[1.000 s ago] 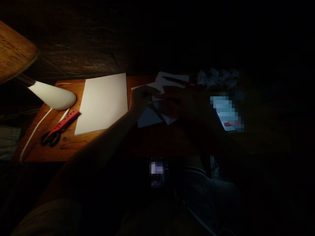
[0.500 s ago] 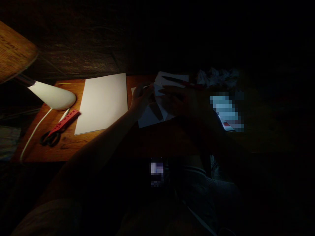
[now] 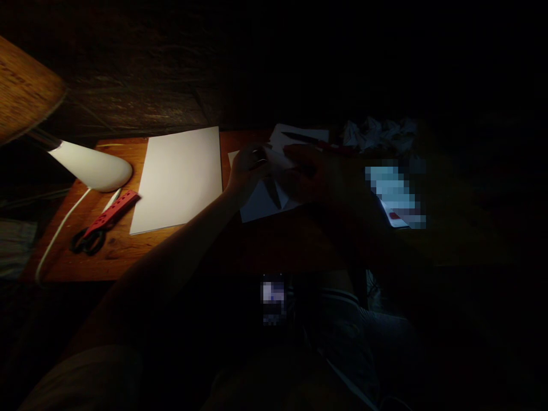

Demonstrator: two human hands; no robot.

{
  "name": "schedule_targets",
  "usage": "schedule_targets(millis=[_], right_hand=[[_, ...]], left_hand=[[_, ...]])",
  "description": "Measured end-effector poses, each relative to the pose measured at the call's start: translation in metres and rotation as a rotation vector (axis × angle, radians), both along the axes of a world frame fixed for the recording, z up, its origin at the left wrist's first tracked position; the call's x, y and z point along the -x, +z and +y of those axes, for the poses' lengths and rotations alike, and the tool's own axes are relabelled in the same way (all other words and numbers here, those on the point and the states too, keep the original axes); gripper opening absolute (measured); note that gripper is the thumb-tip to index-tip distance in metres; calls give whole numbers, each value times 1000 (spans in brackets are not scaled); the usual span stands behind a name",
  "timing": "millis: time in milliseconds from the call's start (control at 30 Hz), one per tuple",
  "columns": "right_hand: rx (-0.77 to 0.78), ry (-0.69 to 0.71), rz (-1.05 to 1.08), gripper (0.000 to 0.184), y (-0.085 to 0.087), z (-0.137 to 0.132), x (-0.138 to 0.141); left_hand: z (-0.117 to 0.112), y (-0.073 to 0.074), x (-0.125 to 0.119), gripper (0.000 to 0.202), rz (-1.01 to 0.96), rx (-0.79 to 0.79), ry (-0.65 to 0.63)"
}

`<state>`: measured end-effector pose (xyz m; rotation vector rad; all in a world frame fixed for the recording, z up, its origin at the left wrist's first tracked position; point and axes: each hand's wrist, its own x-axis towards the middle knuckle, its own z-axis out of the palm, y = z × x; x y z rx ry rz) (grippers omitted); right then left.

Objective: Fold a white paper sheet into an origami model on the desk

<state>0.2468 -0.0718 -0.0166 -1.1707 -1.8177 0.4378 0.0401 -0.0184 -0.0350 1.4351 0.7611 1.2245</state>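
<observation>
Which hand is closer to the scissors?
Left. The left hand is to the right of the scissors, past the white paper sheet; the right hand is farther that way, beyond the left hand.

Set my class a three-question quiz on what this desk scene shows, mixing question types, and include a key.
1. True or false: the scissors lie on top of the white paper sheet.
2. What does the left hand hold? A: the scissors. B: a folded white paper. C: a ruler.
3. Fill in the blank: the right hand lies in ___, away from the light of the white lamp shade.

Key: 1 false; 2 B; 3 shadow.
</observation>
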Motion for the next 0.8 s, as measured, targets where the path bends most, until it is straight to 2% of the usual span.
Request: schedule_targets(millis=[167,433,633,800], right_hand=[[2,-84,-38,29,7,-3,-2],[0,-130,-14,21,3,-2,1],[-46,-185,-62,12,11,-7,1],[-106,-186,-89,11,14,-10,-1]], left_hand=[[-7,8,-2,30,39,-40,9],[-4,4,-5,27,61,-45,91],[-5,6,-4,14,63,1,96],[-3,3,-3,24,32,35,76]])
